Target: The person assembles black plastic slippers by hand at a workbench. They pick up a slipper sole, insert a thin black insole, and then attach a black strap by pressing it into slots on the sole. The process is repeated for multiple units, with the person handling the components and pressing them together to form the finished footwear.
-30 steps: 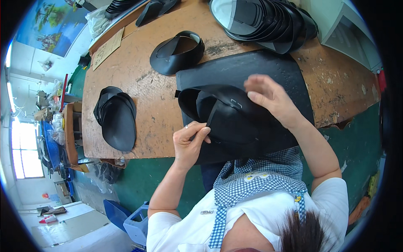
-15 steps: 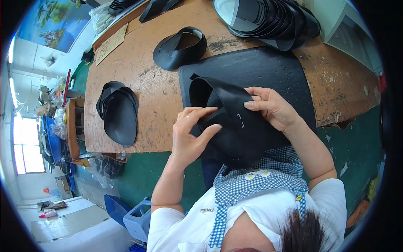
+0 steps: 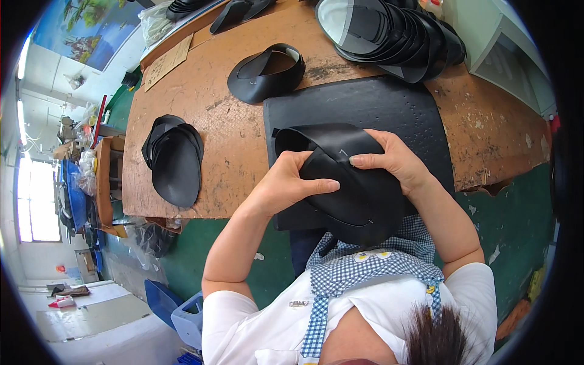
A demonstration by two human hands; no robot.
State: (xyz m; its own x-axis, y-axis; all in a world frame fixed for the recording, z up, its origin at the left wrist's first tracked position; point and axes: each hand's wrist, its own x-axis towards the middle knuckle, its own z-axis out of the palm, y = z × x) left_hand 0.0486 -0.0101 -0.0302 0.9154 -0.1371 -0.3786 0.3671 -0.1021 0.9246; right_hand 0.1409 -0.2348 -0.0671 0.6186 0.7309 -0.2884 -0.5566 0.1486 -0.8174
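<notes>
Fingers of both my hands clamp one curved black leather piece (image 3: pixel 359 182) over the black mat (image 3: pixel 389 106) on the brown workbench (image 3: pixel 201 91): left hand (image 3: pixel 292 182) pressing its near fold, right hand (image 3: pixel 395 161) gripping its far edge. A small stack of black pieces (image 3: pixel 173 159) lies well left.

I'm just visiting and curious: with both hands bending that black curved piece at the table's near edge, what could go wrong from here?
Two risks, as I judge them. The black shoe-upper piece is held bent by the left hand and right hand; it might spring back or crease wrongly. It also overhangs the edge of the black mat and the wooden table, so a slip could drop it to the floor.
</notes>
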